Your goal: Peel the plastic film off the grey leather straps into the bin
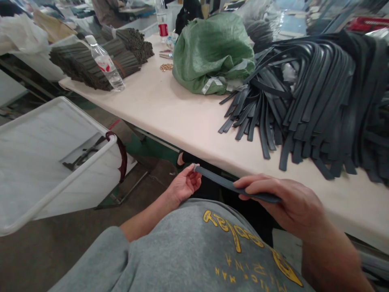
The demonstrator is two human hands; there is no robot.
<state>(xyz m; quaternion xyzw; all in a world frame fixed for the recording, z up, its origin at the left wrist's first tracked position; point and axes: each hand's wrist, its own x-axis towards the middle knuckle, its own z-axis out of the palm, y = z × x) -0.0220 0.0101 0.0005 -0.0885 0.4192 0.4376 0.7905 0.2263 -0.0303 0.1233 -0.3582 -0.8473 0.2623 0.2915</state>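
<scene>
A dark grey strap (217,177) stretches between my two hands, just in front of the table's near edge. My left hand (184,184) pinches its far end between thumb and fingertips, where something small and pale shows that I cannot make out. Around the nearer end of the strap my right hand (281,198) is closed, thumb on one side and fingers on the other. A big heap of similar dark straps (316,97) lies on the table to the right, many ends hanging toward me.
A green woven sack (212,52) stands on the pale table (182,117), beside small gold-coloured rings (166,67). Bundled dark strips (82,61) and a plastic bottle (105,63) lie at the left end. A white bin (60,162) stands left of me.
</scene>
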